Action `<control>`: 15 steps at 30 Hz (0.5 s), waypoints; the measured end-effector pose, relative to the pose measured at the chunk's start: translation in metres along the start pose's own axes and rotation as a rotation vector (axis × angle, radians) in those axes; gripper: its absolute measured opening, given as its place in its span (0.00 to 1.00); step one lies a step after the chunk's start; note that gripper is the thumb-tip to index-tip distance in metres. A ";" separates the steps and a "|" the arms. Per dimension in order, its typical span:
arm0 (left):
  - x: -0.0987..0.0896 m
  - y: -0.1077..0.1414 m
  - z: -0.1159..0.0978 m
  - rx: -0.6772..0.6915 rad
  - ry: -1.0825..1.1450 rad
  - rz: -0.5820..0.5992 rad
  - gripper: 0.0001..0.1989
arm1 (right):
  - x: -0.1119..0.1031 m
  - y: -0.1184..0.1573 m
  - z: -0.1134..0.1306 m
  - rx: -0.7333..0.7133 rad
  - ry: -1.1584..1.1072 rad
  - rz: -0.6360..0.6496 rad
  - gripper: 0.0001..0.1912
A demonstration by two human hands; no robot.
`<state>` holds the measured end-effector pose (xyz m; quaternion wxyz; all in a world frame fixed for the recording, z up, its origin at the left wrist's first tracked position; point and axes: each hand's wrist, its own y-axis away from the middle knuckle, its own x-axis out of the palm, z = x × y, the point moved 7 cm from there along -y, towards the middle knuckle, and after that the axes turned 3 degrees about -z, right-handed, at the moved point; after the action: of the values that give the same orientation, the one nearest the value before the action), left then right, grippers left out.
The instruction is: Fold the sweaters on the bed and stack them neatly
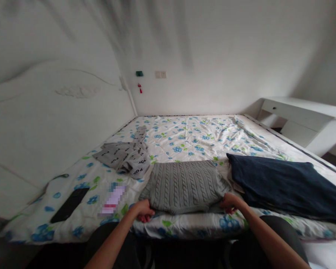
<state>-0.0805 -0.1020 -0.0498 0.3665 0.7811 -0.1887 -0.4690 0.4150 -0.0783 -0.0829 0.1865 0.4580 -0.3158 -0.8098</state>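
Observation:
A grey cable-knit sweater (184, 186) lies folded over on the bed, its near edge close to the mattress's front edge. My left hand (143, 211) is closed on its lower left corner. At the lower right corner, my right hand (232, 203) grips the knit with curled fingers. Right of the sweater lies a dark navy folded garment (277, 183), with a beige cloth edge showing beside it. To the left, a grey garment with dark lettering (128, 155) is crumpled on the sheet.
A floral sheet (184, 138) covers the bed. A black phone-like object (70, 204) and a blurred pinkish item (112, 200) lie at left near the front. A white headboard (58, 123) borders the left side; a white desk (305, 116) stands at the right. My knees are below the front edge.

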 end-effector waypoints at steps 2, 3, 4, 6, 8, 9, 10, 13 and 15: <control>-0.004 0.004 0.006 0.006 -0.011 -0.011 0.24 | -0.005 0.005 -0.006 0.037 0.018 0.013 0.18; -0.007 0.007 0.011 0.006 -0.019 -0.014 0.24 | -0.009 0.007 -0.012 0.058 0.018 0.020 0.17; -0.012 0.010 0.019 0.003 -0.029 -0.018 0.23 | -0.015 0.010 -0.018 0.064 0.013 0.010 0.17; -0.023 0.018 0.036 -0.013 -0.054 -0.021 0.23 | -0.027 0.013 -0.032 0.073 -0.009 -0.014 0.18; -0.031 0.023 0.053 -0.038 -0.083 -0.017 0.23 | -0.037 0.016 -0.045 0.065 -0.030 -0.036 0.19; -0.034 0.024 0.059 -0.049 -0.094 -0.015 0.23 | -0.040 0.016 -0.050 0.066 -0.021 -0.036 0.20; -0.035 0.025 0.064 -0.058 -0.102 -0.014 0.21 | -0.039 0.015 -0.053 0.073 0.003 -0.026 0.20; -0.035 0.021 0.066 -0.065 -0.110 -0.024 0.17 | -0.029 0.010 -0.055 0.120 0.106 0.018 0.17; -0.035 0.017 0.060 -0.053 -0.102 -0.042 0.16 | -0.020 0.005 -0.048 0.126 0.136 0.029 0.13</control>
<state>-0.1491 -0.1151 -0.0336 0.3669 0.7499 -0.1783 -0.5207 0.4670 -0.0860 -0.0854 0.1901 0.5182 -0.3591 -0.7526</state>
